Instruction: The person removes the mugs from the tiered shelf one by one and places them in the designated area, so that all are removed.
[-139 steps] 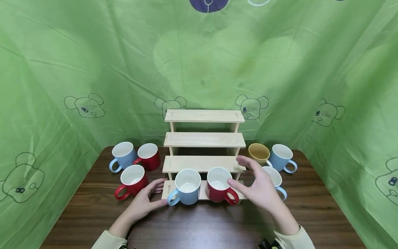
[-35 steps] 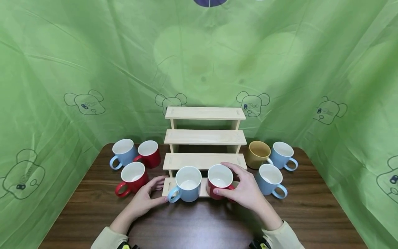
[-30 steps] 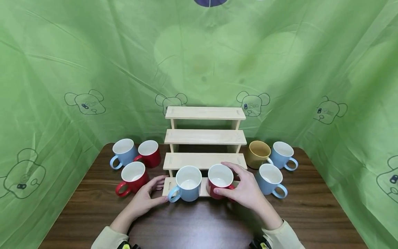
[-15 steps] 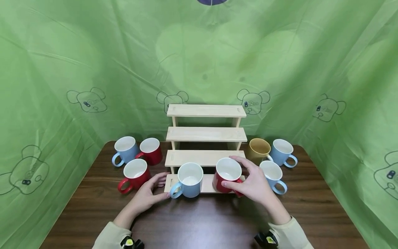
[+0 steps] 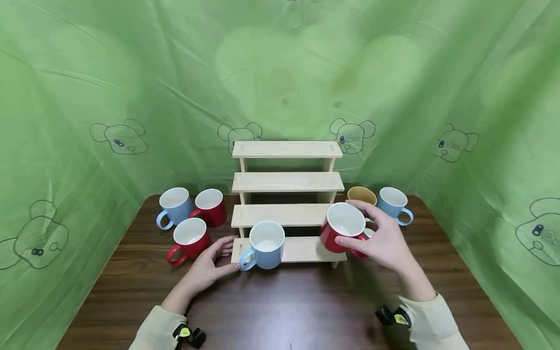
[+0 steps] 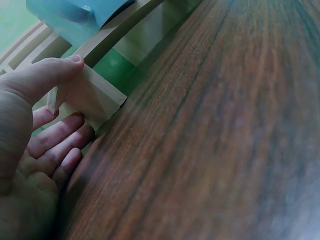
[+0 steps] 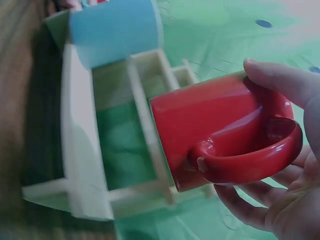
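My right hand holds a red mug with a white inside, raised at the right end of a stepped wooden stand. In the right wrist view the thumb lies near the rim of the red mug, with fingers round the far side and the handle facing the camera. On the stand's lowest step, towards the left, stands a light blue mug, its handle turned left. My left hand grips the left end of that step; the left wrist view has the thumb on the step's edge.
Left of the stand are a blue mug and two red mugs. On the right are a yellow mug and a blue mug; another mug is mostly hidden behind my right hand. Green cloth surrounds the wooden table.
My right hand has closed round the red mug and moved it right and up off its place beside the blue mug. The left hand keeps its grip on the stand.
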Demonstrator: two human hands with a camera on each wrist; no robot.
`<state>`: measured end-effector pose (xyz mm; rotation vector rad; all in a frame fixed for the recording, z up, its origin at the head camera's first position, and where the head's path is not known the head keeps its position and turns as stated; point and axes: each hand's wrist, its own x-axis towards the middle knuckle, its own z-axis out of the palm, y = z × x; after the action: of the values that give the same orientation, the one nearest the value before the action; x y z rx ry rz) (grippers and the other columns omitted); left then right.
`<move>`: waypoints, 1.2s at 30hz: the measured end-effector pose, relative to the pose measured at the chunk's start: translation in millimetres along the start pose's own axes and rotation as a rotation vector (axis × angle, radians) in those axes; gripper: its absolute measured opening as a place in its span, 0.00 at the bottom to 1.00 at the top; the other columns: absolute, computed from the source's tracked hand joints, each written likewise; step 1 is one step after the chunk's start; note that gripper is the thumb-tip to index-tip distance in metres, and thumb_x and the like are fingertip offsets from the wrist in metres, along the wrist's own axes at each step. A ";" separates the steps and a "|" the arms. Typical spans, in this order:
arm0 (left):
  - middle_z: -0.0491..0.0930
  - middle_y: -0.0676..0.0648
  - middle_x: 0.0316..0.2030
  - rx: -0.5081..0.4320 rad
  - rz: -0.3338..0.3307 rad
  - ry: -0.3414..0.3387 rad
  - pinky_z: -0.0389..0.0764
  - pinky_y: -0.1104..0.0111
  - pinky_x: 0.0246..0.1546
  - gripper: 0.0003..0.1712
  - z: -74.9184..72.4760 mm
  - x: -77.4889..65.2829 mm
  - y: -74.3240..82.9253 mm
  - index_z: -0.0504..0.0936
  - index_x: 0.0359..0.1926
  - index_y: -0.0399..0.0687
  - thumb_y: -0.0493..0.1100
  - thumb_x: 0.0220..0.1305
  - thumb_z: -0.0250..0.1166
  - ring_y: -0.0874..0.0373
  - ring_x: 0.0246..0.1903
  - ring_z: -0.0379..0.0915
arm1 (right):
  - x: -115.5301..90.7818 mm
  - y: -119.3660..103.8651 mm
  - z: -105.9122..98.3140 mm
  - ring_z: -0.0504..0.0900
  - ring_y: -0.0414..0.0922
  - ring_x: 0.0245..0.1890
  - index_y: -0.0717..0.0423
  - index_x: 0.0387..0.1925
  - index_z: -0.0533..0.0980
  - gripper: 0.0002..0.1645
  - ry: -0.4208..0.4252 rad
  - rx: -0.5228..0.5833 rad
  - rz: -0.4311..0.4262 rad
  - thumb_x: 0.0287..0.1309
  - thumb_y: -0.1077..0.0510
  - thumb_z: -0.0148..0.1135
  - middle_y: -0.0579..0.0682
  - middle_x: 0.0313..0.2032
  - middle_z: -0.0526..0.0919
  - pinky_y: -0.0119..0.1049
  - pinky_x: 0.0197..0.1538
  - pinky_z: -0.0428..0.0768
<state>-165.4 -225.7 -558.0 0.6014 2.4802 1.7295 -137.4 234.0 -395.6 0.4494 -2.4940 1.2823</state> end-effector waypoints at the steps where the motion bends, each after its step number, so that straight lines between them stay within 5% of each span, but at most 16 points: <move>1: 0.84 0.47 0.64 0.004 -0.002 0.002 0.80 0.63 0.67 0.43 -0.9 -0.4 0.3 0.74 0.76 0.49 0.43 0.63 0.83 0.48 0.64 0.81 | 0.2 -0.9 -3.9 0.87 0.42 0.49 0.48 0.71 0.80 0.49 0.008 0.006 0.000 0.46 0.57 0.92 0.45 0.58 0.87 0.28 0.55 0.83; 11: 0.84 0.47 0.65 0.013 -0.032 -0.003 0.79 0.55 0.70 0.44 -0.8 1.3 0.4 0.74 0.76 0.50 0.46 0.64 0.83 0.48 0.65 0.80 | -11.5 2.6 -48.0 0.87 0.33 0.47 0.46 0.72 0.80 0.51 0.170 -0.027 0.074 0.45 0.63 0.92 0.42 0.56 0.86 0.21 0.47 0.80; 24: 0.84 0.46 0.64 0.024 -0.026 0.004 0.79 0.58 0.69 0.44 -2.4 -0.7 2.5 0.74 0.76 0.49 0.46 0.64 0.83 0.48 0.64 0.81 | -30.9 47.3 -106.9 0.84 0.24 0.44 0.48 0.76 0.76 0.50 0.291 -0.064 0.195 0.52 0.65 0.87 0.26 0.52 0.82 0.19 0.39 0.83; 36: 0.85 0.43 0.62 0.010 0.009 0.002 0.80 0.59 0.67 0.42 -1.6 -1.2 0.2 0.74 0.76 0.45 0.43 0.64 0.82 0.44 0.62 0.81 | -38.2 94.6 -125.6 0.84 0.21 0.41 0.46 0.76 0.76 0.49 0.278 0.001 0.270 0.54 0.67 0.84 0.23 0.49 0.82 0.24 0.33 0.86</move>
<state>-164.6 -227.4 -557.4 0.6125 2.4933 1.7222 -126.0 394.8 -409.8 -0.0684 -2.3716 1.3374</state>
